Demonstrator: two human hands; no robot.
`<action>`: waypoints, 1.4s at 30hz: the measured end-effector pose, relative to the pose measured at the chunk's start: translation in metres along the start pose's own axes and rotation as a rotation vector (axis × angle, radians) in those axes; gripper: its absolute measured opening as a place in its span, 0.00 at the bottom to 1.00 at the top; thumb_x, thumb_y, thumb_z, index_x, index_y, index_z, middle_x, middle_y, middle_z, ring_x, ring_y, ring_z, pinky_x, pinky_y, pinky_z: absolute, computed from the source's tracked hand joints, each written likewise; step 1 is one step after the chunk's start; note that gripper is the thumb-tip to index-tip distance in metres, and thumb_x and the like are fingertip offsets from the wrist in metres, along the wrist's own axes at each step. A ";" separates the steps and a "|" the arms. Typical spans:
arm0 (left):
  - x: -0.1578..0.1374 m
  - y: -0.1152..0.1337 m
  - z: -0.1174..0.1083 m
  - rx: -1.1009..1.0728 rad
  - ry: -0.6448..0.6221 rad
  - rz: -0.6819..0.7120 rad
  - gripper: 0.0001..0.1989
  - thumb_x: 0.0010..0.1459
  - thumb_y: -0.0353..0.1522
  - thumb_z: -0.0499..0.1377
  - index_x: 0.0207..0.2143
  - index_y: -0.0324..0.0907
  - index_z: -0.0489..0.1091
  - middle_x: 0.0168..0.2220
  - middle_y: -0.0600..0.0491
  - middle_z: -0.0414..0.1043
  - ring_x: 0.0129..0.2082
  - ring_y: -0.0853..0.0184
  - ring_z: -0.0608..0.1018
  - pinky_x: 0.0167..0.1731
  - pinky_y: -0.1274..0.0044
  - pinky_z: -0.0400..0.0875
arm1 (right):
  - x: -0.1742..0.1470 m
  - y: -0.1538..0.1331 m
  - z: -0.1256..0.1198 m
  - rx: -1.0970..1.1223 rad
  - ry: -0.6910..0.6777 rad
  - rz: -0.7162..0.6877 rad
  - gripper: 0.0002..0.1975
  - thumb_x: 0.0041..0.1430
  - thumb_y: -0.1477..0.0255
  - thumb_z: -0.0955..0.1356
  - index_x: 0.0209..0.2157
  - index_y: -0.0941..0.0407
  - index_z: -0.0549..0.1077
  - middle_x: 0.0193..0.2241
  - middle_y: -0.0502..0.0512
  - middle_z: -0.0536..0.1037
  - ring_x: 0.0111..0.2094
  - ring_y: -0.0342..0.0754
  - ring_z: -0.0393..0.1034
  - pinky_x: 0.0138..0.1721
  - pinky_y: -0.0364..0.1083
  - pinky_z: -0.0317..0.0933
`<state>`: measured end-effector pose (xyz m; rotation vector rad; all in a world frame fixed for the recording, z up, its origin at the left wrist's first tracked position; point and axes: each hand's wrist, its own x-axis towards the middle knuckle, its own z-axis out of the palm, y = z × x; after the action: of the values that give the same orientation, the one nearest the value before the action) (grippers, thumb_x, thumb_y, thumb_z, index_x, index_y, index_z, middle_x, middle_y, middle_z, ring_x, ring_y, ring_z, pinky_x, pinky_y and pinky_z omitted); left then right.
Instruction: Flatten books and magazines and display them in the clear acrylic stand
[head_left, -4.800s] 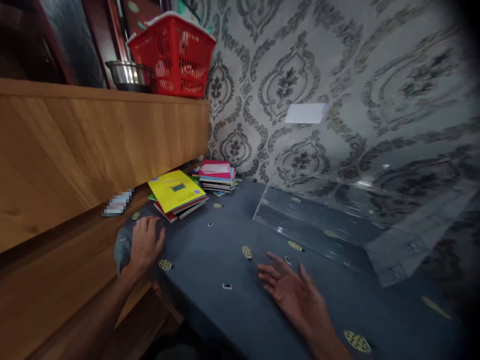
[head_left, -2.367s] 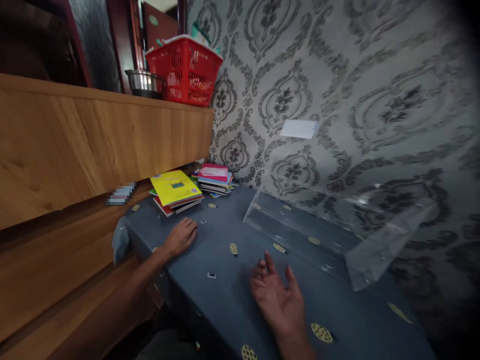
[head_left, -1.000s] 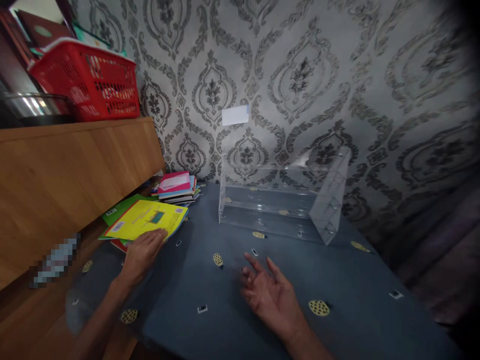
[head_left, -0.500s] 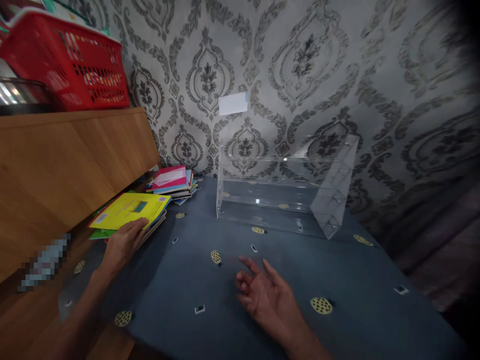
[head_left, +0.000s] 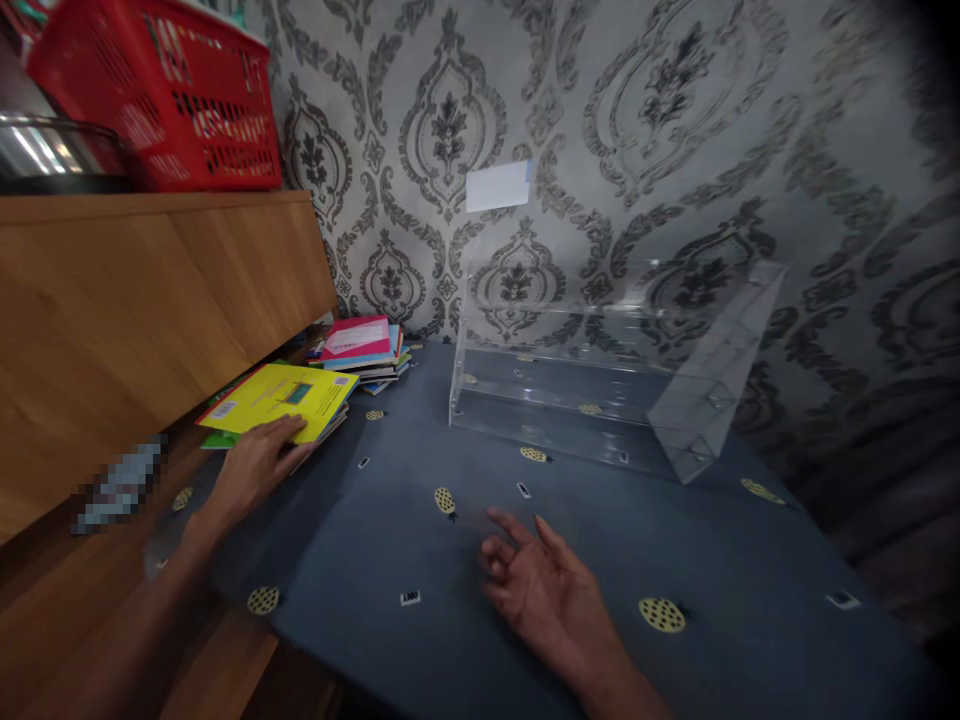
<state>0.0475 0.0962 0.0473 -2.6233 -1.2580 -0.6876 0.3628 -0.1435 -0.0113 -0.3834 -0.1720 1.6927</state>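
Note:
My left hand (head_left: 259, 462) lies with its fingers stretched over the near edge of a yellow book (head_left: 281, 400), thumb apart from the fingers. That book tops a stack of books (head_left: 330, 425) at the table's left side; a green cover sticks out beneath it. Palm turned up, my right hand (head_left: 544, 590) rests over the table's near middle with loosely curled, separated fingers and nothing in it. Beyond it stands a clear acrylic tiered rack (head_left: 555, 410), its slanted side panel at the right. A second pile of books (head_left: 364, 345), with a pink cover on top, sits behind the yellow book.
A blue-grey cloth with pineapple prints covers the table (head_left: 375, 530). Along the left runs a wooden cabinet (head_left: 165, 290), carrying a red plastic basket (head_left: 217, 110) and a metal pot (head_left: 56, 150). Patterned wallpaper (head_left: 420, 200) and a white card (head_left: 498, 187) are behind the rack.
The view has shifted, so the scene sits farther right. My left hand's fingers have flattened over the yellow book and its thumb now shows. My right hand keeps much the same pose.

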 end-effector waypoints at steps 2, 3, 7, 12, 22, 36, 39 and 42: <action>0.003 -0.003 -0.004 -0.033 -0.035 -0.082 0.32 0.66 0.52 0.43 0.48 0.41 0.77 0.50 0.43 0.79 0.48 0.53 0.81 0.48 0.65 0.75 | 0.000 0.000 0.000 0.000 0.002 0.001 0.18 0.54 0.65 0.76 0.43 0.59 0.77 0.31 0.57 0.82 0.30 0.45 0.75 0.30 0.41 0.66; 0.004 -0.005 -0.006 -0.045 -0.046 -0.116 0.32 0.67 0.52 0.43 0.47 0.41 0.77 0.49 0.44 0.80 0.47 0.54 0.81 0.47 0.66 0.75 | 0.000 0.000 0.000 0.002 0.006 0.000 0.18 0.54 0.65 0.76 0.43 0.59 0.77 0.31 0.57 0.82 0.30 0.45 0.75 0.30 0.41 0.66; 0.004 -0.010 -0.008 -0.051 -0.085 -0.028 0.34 0.63 0.55 0.46 0.52 0.40 0.75 0.53 0.43 0.78 0.52 0.53 0.79 0.53 0.64 0.72 | 0.000 0.000 0.001 0.004 0.029 0.002 0.17 0.55 0.64 0.76 0.43 0.58 0.77 0.31 0.56 0.81 0.30 0.45 0.75 0.29 0.41 0.66; 0.000 -0.013 -0.002 0.002 -0.050 0.087 0.31 0.67 0.52 0.44 0.52 0.42 0.75 0.53 0.43 0.77 0.52 0.53 0.78 0.53 0.62 0.72 | 0.000 0.000 0.000 0.000 0.030 0.009 0.18 0.54 0.65 0.76 0.43 0.58 0.77 0.32 0.57 0.82 0.30 0.44 0.75 0.31 0.42 0.67; -0.008 0.021 0.011 0.081 0.129 0.172 0.21 0.71 0.41 0.46 0.45 0.44 0.77 0.44 0.47 0.81 0.44 0.59 0.81 0.45 0.69 0.75 | 0.006 0.005 -0.001 -0.163 -0.015 0.046 0.18 0.56 0.61 0.75 0.44 0.59 0.80 0.36 0.59 0.83 0.34 0.45 0.77 0.33 0.41 0.67; -0.050 0.142 0.026 -0.138 0.316 0.639 0.08 0.68 0.32 0.55 0.45 0.40 0.71 0.37 0.49 0.79 0.43 0.62 0.80 0.47 0.68 0.77 | 0.071 0.013 0.011 -0.479 0.112 -0.055 0.23 0.50 0.55 0.77 0.41 0.57 0.76 0.37 0.57 0.84 0.38 0.51 0.80 0.36 0.46 0.71; -0.061 0.167 0.030 -0.254 0.265 0.661 0.08 0.68 0.33 0.55 0.45 0.39 0.71 0.37 0.49 0.79 0.44 0.63 0.80 0.47 0.70 0.77 | 0.071 0.012 0.005 -0.560 0.224 -0.162 0.22 0.43 0.59 0.79 0.36 0.56 0.74 0.35 0.56 0.84 0.38 0.55 0.80 0.38 0.50 0.73; -0.065 0.183 0.036 -0.340 0.122 0.669 0.11 0.68 0.37 0.55 0.44 0.39 0.70 0.37 0.49 0.79 0.44 0.62 0.80 0.43 0.71 0.78 | 0.062 0.004 -0.004 -0.701 0.272 -0.259 0.23 0.39 0.61 0.80 0.34 0.55 0.72 0.36 0.55 0.84 0.39 0.58 0.80 0.40 0.53 0.73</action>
<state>0.1651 -0.0540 -0.0043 -2.9328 -0.1903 -0.9579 0.3533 -0.0834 -0.0260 -1.0576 -0.5913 1.2680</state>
